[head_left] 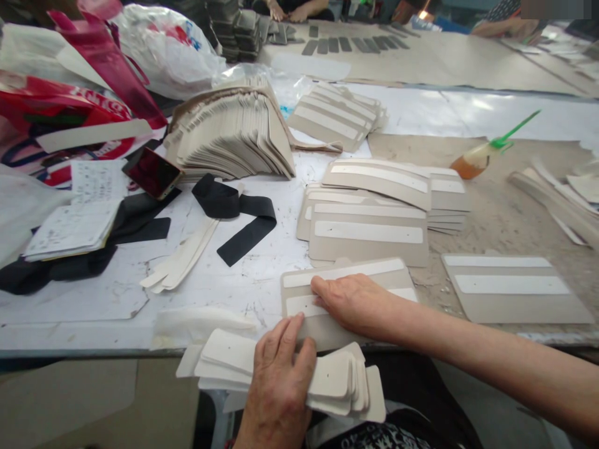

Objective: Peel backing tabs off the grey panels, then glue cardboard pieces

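My left hand is closed over a loose stack of cream strips with rounded ends and small holes, held at the table's front edge above my lap. Just beyond it, my right hand rests on a beige panel, fingers curled and pressed at a white strip lying across it. Part of that strip is covered by the hand. A second white strip runs along the panel's upper edge. Behind lies a pile of similar panels, each with two pale bands. Another banded panel sits to the right.
A fanned stack of beige panels stands at the back left, near a black ribbon, a phone and a notebook. A pink bottle leans among bags. An orange drink bag lies right. Other people's hands work across the table.
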Demonstrator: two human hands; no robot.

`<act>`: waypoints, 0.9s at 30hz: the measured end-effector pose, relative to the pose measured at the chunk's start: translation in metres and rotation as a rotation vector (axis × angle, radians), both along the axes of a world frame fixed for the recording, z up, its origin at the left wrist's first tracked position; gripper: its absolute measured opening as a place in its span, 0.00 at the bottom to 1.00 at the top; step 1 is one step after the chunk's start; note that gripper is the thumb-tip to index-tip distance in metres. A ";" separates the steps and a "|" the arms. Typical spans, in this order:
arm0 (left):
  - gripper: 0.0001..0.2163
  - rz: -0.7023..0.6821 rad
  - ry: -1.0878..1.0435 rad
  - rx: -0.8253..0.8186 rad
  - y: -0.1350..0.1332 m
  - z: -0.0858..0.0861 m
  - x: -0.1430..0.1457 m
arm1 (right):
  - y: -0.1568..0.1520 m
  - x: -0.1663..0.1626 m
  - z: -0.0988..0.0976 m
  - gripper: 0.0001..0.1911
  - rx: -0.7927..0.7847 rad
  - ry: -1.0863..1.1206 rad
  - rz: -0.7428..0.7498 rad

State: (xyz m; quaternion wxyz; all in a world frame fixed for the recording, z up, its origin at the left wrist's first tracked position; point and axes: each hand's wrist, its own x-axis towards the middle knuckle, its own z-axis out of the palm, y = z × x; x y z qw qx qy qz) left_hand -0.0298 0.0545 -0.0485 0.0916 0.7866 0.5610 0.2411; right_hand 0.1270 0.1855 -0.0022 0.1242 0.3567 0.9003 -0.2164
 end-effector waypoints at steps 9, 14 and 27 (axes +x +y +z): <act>0.12 -0.008 0.008 0.026 0.002 0.002 -0.001 | 0.001 0.001 -0.002 0.10 -0.009 0.009 -0.001; 0.12 -0.008 -0.031 0.011 0.001 0.001 -0.001 | 0.003 0.001 0.000 0.09 -0.009 -0.002 0.000; 0.12 -0.037 -0.067 -0.022 0.000 -0.001 -0.003 | 0.004 0.000 0.002 0.08 0.006 0.004 0.057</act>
